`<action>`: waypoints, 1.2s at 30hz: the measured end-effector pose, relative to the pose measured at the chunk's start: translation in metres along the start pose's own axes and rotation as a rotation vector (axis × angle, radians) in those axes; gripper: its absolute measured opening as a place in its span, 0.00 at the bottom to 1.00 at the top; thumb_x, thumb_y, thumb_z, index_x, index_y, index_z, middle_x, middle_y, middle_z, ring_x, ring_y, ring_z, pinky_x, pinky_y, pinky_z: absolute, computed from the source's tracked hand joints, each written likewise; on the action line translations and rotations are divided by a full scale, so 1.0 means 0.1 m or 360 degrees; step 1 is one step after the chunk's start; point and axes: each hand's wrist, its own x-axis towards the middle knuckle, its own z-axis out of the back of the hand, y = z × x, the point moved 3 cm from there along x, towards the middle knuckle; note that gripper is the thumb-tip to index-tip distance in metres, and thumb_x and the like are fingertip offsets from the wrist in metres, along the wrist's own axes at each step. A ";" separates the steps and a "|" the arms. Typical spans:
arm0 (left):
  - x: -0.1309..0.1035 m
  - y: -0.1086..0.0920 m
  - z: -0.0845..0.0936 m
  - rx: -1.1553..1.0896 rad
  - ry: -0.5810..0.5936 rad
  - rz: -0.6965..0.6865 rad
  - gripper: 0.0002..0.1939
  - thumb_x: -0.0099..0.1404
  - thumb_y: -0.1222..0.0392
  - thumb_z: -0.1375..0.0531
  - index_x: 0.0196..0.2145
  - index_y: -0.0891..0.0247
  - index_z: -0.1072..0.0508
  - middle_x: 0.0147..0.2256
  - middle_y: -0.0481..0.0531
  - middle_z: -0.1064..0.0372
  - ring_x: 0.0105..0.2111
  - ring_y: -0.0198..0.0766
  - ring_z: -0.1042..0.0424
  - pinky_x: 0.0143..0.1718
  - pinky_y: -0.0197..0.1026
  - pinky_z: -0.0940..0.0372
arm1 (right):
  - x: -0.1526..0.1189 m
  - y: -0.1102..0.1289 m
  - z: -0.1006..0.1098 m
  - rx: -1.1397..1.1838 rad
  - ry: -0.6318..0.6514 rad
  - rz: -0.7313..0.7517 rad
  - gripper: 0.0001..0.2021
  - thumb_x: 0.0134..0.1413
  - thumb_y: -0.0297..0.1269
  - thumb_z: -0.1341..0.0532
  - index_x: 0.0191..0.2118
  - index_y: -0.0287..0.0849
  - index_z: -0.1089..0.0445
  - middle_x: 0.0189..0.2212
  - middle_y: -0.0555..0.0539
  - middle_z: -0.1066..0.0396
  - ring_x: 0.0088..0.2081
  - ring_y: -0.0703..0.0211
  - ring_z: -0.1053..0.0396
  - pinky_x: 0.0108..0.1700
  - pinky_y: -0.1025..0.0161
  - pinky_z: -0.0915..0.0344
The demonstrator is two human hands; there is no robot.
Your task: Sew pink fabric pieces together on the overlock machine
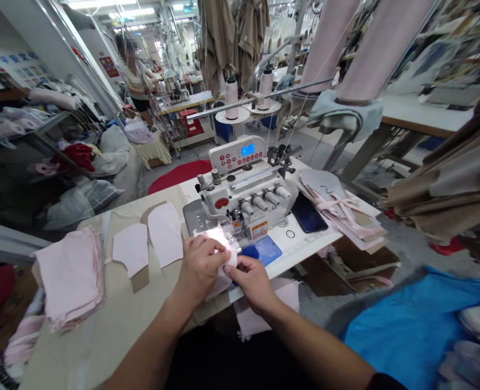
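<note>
Both hands are at the front of a white overlock sewing machine [248, 189], close to its lit needle area. Pale pink fabric [232, 254] lies under the light there. My left hand [202, 262] rests on this fabric, fingers bent, thumb and fingertips pressing on it. On its right edge, my right hand [251, 280] pinches the cloth between thumb and fingers. Part of the fabric hangs below the table's front edge. The presser foot and needle are largely hidden by the hands and glare.
Cut pink pieces [164, 234] and a pink fabric stack [71, 276] lie to the left. A dark phone [308, 213] and bundled pieces [345, 208] are right of the machine. Thread cones [231, 97] stand behind. A person [136, 81] is at the back left.
</note>
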 end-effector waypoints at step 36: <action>-0.76 -0.54 -0.68 -0.2722 -0.0229 0.1978 0.32 0.54 0.64 0.28 0.57 0.59 0.28 0.50 0.56 0.23 0.47 0.48 0.23 0.51 0.48 0.28 | -0.23 0.13 0.25 0.0097 0.0115 -0.0331 0.17 0.42 0.48 0.26 0.30 0.40 0.25 0.22 0.55 0.31 0.22 0.67 0.39 0.26 0.68 0.42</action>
